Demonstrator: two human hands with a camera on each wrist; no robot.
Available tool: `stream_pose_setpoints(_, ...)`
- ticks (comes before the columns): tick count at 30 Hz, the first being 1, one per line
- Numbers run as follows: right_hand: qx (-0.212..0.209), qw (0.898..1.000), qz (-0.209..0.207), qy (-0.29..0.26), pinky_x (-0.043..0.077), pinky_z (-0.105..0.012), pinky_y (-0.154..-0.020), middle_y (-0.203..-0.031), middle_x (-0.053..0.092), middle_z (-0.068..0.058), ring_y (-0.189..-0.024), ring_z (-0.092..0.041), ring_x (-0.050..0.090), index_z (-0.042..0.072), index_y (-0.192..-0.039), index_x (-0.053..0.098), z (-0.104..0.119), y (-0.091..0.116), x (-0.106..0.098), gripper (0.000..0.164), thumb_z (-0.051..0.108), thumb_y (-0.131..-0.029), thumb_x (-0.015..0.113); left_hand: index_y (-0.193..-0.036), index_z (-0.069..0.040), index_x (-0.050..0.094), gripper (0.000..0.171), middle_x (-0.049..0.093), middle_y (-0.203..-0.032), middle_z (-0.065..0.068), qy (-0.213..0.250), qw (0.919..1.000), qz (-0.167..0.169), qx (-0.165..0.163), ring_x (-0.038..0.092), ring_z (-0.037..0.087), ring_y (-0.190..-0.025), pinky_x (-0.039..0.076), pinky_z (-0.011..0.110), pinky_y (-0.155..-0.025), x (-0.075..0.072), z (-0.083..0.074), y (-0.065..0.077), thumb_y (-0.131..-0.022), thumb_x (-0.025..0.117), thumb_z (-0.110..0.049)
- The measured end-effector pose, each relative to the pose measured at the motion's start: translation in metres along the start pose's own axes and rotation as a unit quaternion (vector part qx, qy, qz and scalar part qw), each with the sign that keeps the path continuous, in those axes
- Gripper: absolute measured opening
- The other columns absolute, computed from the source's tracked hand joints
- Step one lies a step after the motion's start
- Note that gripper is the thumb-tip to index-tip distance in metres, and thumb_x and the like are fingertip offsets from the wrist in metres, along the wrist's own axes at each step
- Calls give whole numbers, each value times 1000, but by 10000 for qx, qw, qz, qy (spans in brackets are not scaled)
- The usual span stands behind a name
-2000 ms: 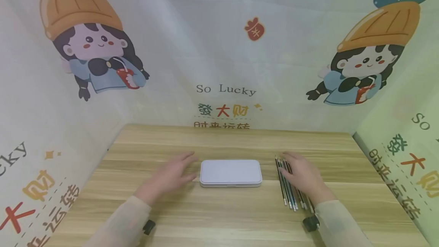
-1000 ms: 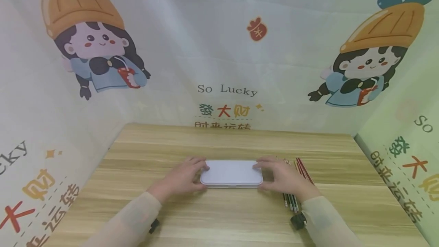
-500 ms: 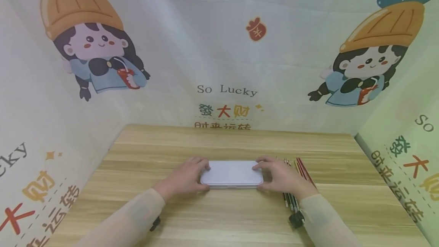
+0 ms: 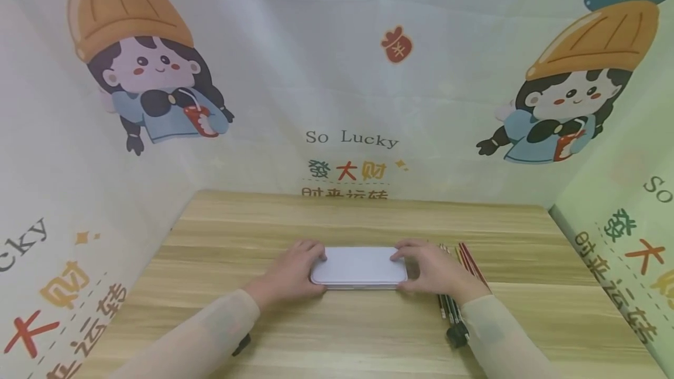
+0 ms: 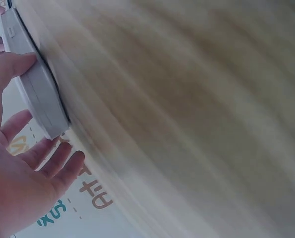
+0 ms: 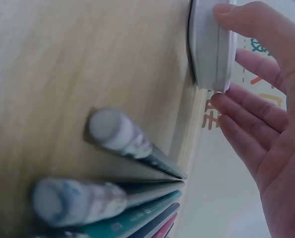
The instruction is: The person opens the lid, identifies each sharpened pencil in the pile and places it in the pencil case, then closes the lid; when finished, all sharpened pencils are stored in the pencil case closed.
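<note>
A flat white pencil case (image 4: 360, 265) lies closed on the wooden table, its long side across in front of me. My left hand (image 4: 288, 271) grips its left end, with the thumb at the front edge and an index finger on the lid. At the opposite end my right hand (image 4: 434, 271) holds it in a similar way. The left wrist view shows the left thumb against the side of the case (image 5: 38, 91), the other fingers spread beyond it. In the right wrist view, the right thumb presses the side of the case (image 6: 211, 44).
Several pencils (image 4: 446, 307) with eraser ends lie right of the case, partly under my right hand and wrist. Red ones (image 4: 471, 263) show beyond it. Their eraser ends (image 6: 112, 129) look large in the right wrist view. A printed cloth (image 4: 347, 75) hangs behind the table (image 4: 337, 332).
Two seconds ago both hands were apart from the case, the right one over the pencils. They moved inward and took hold of its ends; since then little has changed.
</note>
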State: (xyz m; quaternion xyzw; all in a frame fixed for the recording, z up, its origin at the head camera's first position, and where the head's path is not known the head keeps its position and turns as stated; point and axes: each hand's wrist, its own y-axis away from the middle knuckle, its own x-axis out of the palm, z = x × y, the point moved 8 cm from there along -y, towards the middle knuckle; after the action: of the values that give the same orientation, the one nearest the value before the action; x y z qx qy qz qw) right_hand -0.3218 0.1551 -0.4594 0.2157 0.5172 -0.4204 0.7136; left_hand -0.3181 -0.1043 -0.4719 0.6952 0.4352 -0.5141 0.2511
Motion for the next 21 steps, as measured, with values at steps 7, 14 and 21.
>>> stream_pose_setpoints(7,-62,9999,-85,48,51,-53,-109,-142,63,-9,-130,-34,61,19,-125,73,1,1,0,56,39,-74,89,-114,-14,64,55,62,-135,8,-82,9999,-82,-35,51,29,-127,49,47,-109,-2,0,-4,-71,87,-38)
stream_pose_setpoints(14,-90,9999,-104,-104,51,-52,-111,-141,64,-9,-130,-34,61,17,-122,74,0,0,0,54,36,-73,89,-113,-13,65,57,63,-134,8,70,9999,-108,-56,51,29,-124,50,46,-108,-2,1,-5,-67,89,-37)
stream_pose_setpoints(21,-147,9993,-142,-301,50,-53,-112,-140,64,-10,-130,-34,61,15,-119,75,-2,-1,-1,53,33,-71,90,-113,-14,64,58,63,-135,7,269,9995,-139,-92,49,27,-123,49,45,-107,1,6,-6,-66,89,-37)
